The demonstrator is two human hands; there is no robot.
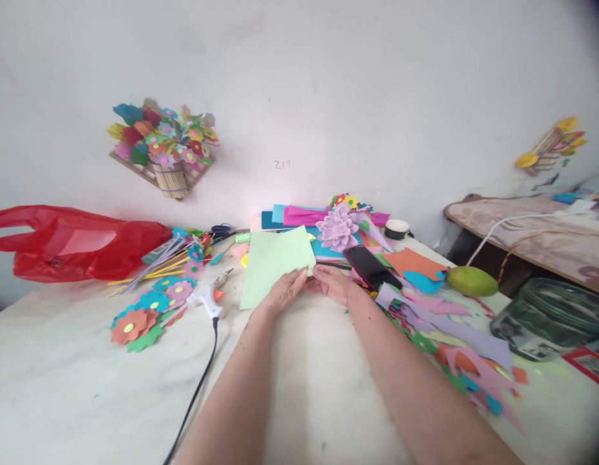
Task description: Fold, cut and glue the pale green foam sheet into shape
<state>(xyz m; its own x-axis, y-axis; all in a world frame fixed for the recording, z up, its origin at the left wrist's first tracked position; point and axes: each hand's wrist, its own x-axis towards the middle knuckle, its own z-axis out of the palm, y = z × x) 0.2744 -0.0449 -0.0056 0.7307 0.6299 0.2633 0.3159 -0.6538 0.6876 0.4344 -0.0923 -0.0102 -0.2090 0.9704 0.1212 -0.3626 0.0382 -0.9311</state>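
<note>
A pale green craft sheet (274, 261) stands tilted over the middle of the table. My left hand (288, 289) is closed on its lower right part, thumb and fingers at the edge. My right hand (332, 284) pinches the same corner from the right, its fingertips meeting those of the left hand. Just left of the sheet lies a white glue gun (205, 298) with a black cord. Behind the hands sits a lilac layered flower (338, 227), and a dark phone (373, 267) rests beyond my right hand.
Foam flowers (134, 326) and thin sticks (156, 261) lie at left, near a red plastic bag (86, 245). Coloured scraps (466, 361), a green-yellow fruit (472, 281) and a glass jar (554, 316) occupy the right. A flower basket (170, 181) hangs on the wall.
</note>
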